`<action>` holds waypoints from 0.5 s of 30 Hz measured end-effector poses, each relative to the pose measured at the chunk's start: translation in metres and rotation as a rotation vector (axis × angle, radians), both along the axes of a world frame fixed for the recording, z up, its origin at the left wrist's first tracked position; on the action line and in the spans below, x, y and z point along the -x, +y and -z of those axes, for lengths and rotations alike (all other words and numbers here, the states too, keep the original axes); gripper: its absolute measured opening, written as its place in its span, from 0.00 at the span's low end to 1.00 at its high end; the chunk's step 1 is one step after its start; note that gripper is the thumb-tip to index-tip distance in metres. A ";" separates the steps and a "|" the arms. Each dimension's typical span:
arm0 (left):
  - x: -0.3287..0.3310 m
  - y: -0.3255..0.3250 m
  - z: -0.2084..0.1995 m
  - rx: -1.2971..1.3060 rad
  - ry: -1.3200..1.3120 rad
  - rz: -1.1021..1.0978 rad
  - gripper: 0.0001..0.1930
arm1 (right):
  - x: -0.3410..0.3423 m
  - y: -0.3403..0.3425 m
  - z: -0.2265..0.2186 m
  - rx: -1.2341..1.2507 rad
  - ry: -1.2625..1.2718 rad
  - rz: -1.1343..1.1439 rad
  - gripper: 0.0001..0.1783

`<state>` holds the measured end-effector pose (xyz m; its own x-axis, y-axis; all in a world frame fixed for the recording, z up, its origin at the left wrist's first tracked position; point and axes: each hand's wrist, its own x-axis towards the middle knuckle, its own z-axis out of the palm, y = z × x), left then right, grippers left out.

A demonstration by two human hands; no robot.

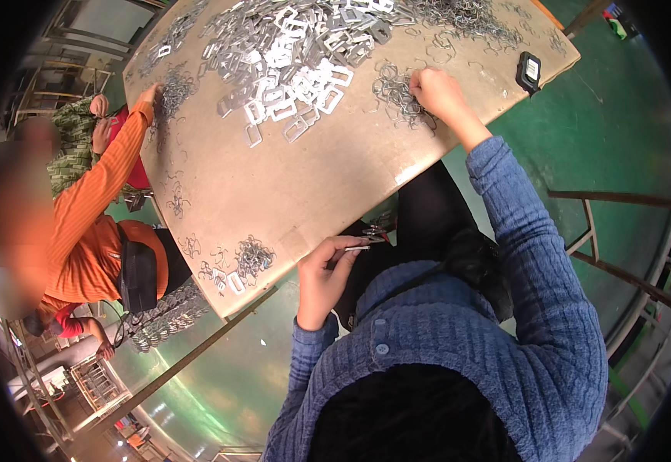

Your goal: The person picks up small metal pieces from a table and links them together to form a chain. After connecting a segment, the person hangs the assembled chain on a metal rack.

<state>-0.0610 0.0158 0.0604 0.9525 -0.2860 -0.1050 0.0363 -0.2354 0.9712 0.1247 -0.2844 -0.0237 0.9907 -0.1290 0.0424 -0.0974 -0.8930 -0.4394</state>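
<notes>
My left hand [325, 279], low and close to my body by the table's near edge, pinches a thin silver metal piece [357, 248] seen edge-on. My right hand [437, 91] reaches over the table [335, 185] to a small heap of bent wire clips [394, 91]. Its fingers are drawn together at the heap's right side, and what lies between them is hidden. Beyond, flat rectangular metal frames [278, 100] are piled up. Something with a red part, perhaps pliers [378, 232], lies around my lap, partly hidden.
More wire clips [254, 258] lie at the near left corner, beside a few frames. A black device with a white label [530, 71] sits at the right edge. At left, a co-worker in orange [104, 200] reaches to another clip heap [175, 91]. Metal rails [620, 199] stand at right.
</notes>
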 end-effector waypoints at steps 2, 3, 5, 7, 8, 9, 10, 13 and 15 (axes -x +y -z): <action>0.001 -0.001 -0.003 -0.013 -0.008 -0.003 0.07 | 0.002 0.001 0.003 0.017 -0.086 0.001 0.05; 0.002 -0.001 -0.003 -0.003 -0.012 -0.005 0.07 | 0.006 0.001 0.004 -0.015 -0.163 0.017 0.05; 0.001 -0.002 0.000 0.028 -0.020 -0.005 0.07 | 0.010 -0.004 0.007 -0.092 -0.270 0.053 0.06; -0.001 -0.002 0.005 0.023 -0.018 -0.004 0.07 | 0.014 -0.010 0.015 -0.193 -0.326 0.091 0.06; -0.001 -0.002 0.006 0.019 -0.015 -0.002 0.07 | 0.015 -0.012 0.017 -0.297 -0.269 0.101 0.07; -0.001 -0.003 0.007 0.018 -0.019 -0.003 0.07 | 0.015 -0.014 0.019 -0.401 -0.210 0.112 0.07; -0.003 -0.004 0.007 0.016 -0.026 -0.002 0.07 | 0.015 -0.015 0.018 -0.506 -0.154 0.124 0.08; -0.002 -0.005 0.005 0.026 -0.030 -0.014 0.06 | 0.015 -0.015 0.011 -1.019 -0.034 0.244 0.06; -0.002 -0.005 0.004 0.029 -0.030 -0.030 0.06 | 0.017 -0.012 0.000 -1.157 -0.025 0.246 0.08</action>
<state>-0.0585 0.0106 0.0562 0.9631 -0.2602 -0.0686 0.0140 -0.2060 0.9784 0.1081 -0.2959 -0.0237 0.9343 -0.2906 -0.2062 -0.1914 0.0790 -0.9783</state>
